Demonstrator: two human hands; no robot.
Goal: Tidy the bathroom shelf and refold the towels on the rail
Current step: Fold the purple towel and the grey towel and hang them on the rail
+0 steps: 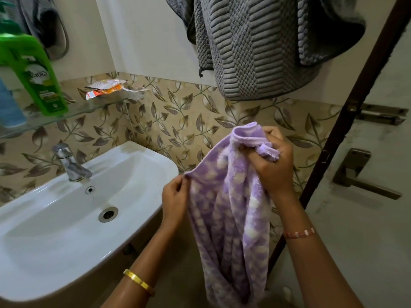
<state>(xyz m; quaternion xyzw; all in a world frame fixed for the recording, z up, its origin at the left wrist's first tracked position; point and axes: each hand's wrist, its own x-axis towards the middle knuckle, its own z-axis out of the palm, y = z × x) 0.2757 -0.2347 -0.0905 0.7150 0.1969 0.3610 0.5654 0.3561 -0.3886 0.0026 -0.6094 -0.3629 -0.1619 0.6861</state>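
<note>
A purple and white patterned towel (231, 218) hangs bunched between both hands, right of the sink. My left hand (174, 196) pinches its left upper edge. Higher up, my right hand (272, 161) grips a gathered corner of it. A grey ribbed towel (255, 45) hangs crumpled from the wall above; its rail is hidden. On the glass shelf (93, 108) at left stand a green shampoo bottle (36, 76) and a blue bottle (10, 105), with crumpled orange and white wrappers (106, 88) lying further right.
A white sink (73, 210) with a chrome tap (69, 163) fills the lower left. At right, the door's dark edge (347, 121) runs diagonally, with its handle (360, 176) and a bolt (382, 114). Another grey cloth (44, 23) hangs at top left.
</note>
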